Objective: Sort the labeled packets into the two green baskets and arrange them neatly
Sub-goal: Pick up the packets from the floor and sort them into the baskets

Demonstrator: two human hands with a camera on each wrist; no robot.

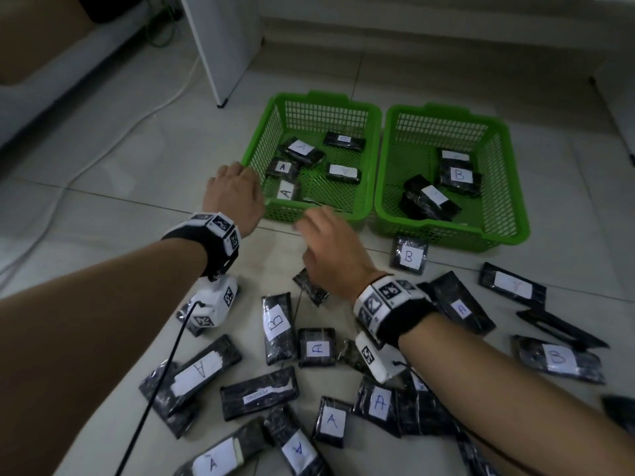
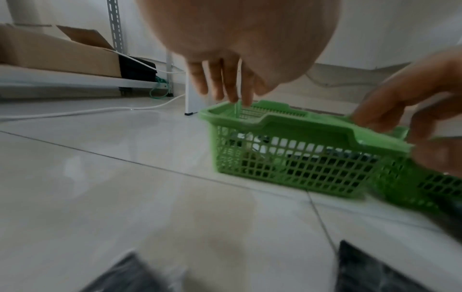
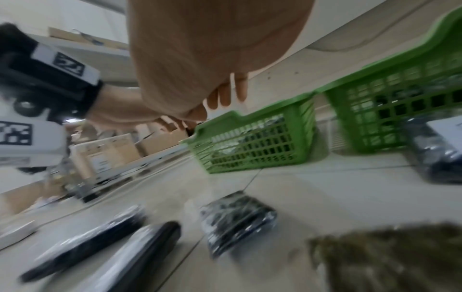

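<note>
You've ~5 A's in left basket [image 1: 372,187], 3 B's in right basket [image 1: 385,201]; most packets [image 1: 280,329] still on floor. Left hand [image 1: 235,194] and right hand [image 1: 330,250] loose, empty.

Dim, flat indoor light; sharp head view, motion-blurred wrist views, wide-angle edge distortion.

Both forearms are bare; no sleeves visible. The left hand [image 1: 237,194] and right hand [image 1: 331,250] carry no gloves. Each wrist wears a black fabric wrist strap [image 1: 405,321] topped by white blocks printed with black square fiducial markers [image 1: 391,291]. A white marker-printed camera housing [image 1: 214,305] hangs beneath each wrist, trailing a thin black cable [image 1: 154,400].
</note>
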